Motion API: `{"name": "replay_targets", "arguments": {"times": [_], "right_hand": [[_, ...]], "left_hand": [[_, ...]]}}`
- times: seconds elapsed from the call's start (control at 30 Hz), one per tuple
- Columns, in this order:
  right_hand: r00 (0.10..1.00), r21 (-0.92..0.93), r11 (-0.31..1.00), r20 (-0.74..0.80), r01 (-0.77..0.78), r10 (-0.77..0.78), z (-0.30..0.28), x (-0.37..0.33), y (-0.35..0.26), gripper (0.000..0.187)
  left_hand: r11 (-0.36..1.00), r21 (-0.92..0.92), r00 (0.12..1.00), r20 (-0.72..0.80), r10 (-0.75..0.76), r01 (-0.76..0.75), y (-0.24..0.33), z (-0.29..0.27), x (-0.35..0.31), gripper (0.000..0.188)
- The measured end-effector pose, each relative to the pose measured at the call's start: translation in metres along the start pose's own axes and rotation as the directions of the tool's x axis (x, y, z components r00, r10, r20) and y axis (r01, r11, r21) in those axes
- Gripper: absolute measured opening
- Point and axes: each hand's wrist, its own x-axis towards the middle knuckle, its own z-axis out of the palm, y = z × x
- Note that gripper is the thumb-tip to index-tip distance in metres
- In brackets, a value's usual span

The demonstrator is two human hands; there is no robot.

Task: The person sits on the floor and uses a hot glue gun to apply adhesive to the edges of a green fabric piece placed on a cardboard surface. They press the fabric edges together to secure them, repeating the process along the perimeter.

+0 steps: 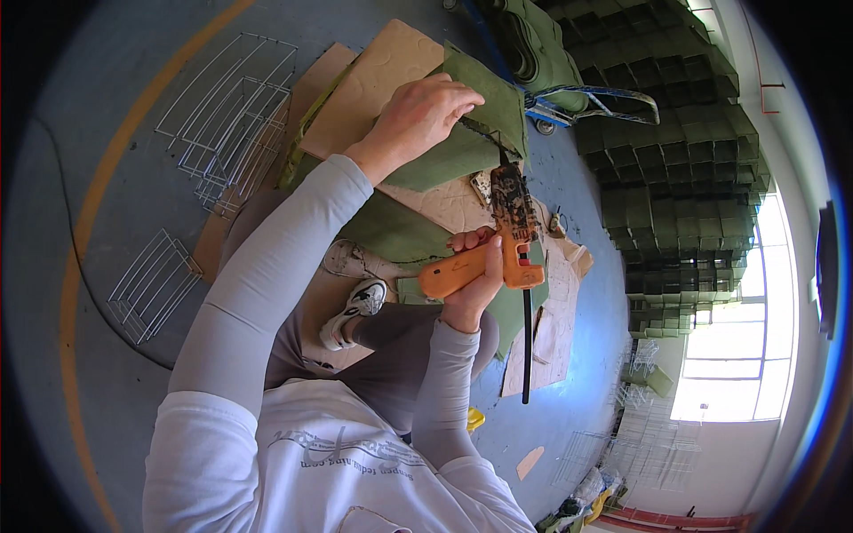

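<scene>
My right hand point(477, 275) is wrapped round the orange handle of a hot glue gun point(513, 213). Black residue coats its front part, and a black glue stick point(528, 355) sticks out of the back. The nozzle points away from me and meets, or nearly meets, a dark seam on a green fabric piece point(428, 158). Just left of the nozzle, my left hand point(416, 115) bends its fingers over the upper edge of this fabric and seems to pinch it. The fingertips are partly hidden. More green fabric point(395, 233) lies below, close to my knees.
Cardboard sheets point(378, 84) lie under and beside the fabric. Wire racks point(235, 124) stand on the floor at left, near a dark cable point(67, 209). A blue trolley point(591, 93) carries rolled green fabric at the far side. Green box-like pieces point(680, 160) are stacked high at right.
</scene>
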Motion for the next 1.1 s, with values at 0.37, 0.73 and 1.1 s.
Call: {"name": "replay_targets", "arguments": {"times": [0.37,0.73,1.1], "right_hand": [[0.999,-0.004,1.0,0.042,-0.026,0.026,0.008,-0.002,0.001,0.026],[1.0,0.019,1.0,0.025,-0.009,0.009,0.018,-0.006,0.006,0.022],[0.999,0.126,0.991,0.022,-0.037,0.034,0.042,-0.013,-0.001,0.017]], "left_hand": [[1.0,-0.006,1.0,0.001,-0.017,0.017,0.006,-0.002,0.001,0.02],[1.0,-0.026,1.0,-0.013,-0.011,0.01,0.01,-0.004,0.002,0.012],[0.999,-0.021,1.0,0.007,-0.027,0.027,0.009,-0.005,0.005,0.013]]}}
